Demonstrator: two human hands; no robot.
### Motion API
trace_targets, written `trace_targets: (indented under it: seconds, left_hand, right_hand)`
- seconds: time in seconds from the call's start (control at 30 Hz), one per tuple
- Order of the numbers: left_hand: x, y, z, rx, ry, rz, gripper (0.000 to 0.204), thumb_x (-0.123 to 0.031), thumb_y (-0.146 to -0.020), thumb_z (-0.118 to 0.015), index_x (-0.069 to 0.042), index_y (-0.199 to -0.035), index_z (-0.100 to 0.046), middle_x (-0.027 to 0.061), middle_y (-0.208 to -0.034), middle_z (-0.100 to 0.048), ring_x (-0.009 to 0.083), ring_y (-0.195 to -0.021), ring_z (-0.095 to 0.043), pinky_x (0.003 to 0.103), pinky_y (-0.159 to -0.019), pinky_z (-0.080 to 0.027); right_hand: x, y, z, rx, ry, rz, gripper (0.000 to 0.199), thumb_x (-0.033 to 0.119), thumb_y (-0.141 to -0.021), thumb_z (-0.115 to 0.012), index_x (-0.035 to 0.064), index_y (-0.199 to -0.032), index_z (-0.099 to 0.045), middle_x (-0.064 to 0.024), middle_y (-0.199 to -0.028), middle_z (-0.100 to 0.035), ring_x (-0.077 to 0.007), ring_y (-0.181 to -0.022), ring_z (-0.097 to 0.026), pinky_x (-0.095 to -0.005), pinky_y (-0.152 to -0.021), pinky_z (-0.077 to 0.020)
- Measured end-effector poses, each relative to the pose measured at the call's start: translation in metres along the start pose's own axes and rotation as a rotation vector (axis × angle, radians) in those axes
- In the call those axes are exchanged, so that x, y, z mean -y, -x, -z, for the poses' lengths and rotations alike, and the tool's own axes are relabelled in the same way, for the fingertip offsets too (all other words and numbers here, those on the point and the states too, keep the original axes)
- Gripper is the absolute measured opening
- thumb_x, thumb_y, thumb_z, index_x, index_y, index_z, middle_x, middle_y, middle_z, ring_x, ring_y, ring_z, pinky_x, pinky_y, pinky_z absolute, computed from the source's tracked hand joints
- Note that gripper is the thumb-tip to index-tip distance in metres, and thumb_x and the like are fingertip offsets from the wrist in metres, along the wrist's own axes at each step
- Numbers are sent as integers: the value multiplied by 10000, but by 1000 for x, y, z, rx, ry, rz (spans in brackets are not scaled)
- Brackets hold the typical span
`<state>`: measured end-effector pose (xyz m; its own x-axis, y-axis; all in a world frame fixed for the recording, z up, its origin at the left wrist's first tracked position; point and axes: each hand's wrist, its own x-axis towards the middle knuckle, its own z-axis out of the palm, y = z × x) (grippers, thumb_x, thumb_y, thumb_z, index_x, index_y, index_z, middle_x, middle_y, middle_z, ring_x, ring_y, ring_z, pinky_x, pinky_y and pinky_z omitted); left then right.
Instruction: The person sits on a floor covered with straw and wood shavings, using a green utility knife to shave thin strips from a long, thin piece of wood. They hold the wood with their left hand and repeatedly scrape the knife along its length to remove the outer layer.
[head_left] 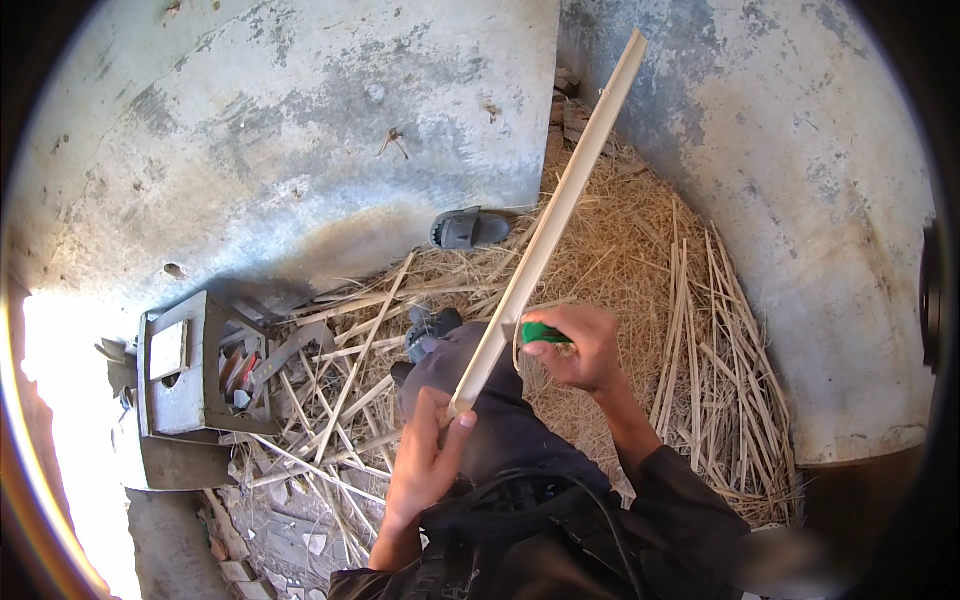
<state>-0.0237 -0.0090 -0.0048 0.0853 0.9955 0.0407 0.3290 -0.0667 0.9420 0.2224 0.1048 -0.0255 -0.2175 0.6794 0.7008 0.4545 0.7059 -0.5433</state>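
A long, pale piece of split bamboo (555, 225) slants from my lap up toward the far right, its hollow side showing. My left hand (430, 458) is closed round its near end, thumb on top. Beside the bamboo's right edge, my right hand (588, 348) grips a knife by its green handle (543, 332). Only a small part of the blade shows, against the bamboo a little above my left hand. My right fingers wrap over most of the handle.
Thin strips (725, 370) are heaped along the right wall, and loose strips (345, 400) lie crossed at left. Shavings (620, 220) cover the floor. A grey sandal (472, 230) lies by the far wall (330, 110). At left stands a metal box (205, 400) with odds and ends inside.
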Motion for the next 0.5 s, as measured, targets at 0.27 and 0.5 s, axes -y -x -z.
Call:
trace_targets:
  seconds: [0.27,0.5]
  left_hand:
    - [3,10,3,18,-51,-17,201,-138,-1058,-660,-10,-1105,-513,157,-741,-614,280,-615,-587,406,-593,-435]
    - [3,27,7,116,-3,117,186,-160,-1080,-625,-15,-1090,-510,131,-778,-625,233,-665,-604,370,-631,-467]
  right_hand:
    - [-25,7,1,-165,57,-97,275,325,-961,-785,63,-1044,-784,-76,-841,-794,-199,-706,-766,-308,-610,-557]
    - [-49,-7,44,-324,42,-324,405,382,-1070,-644,1,-1129,-765,-16,-753,-640,-82,-637,-528,-283,-560,-390]
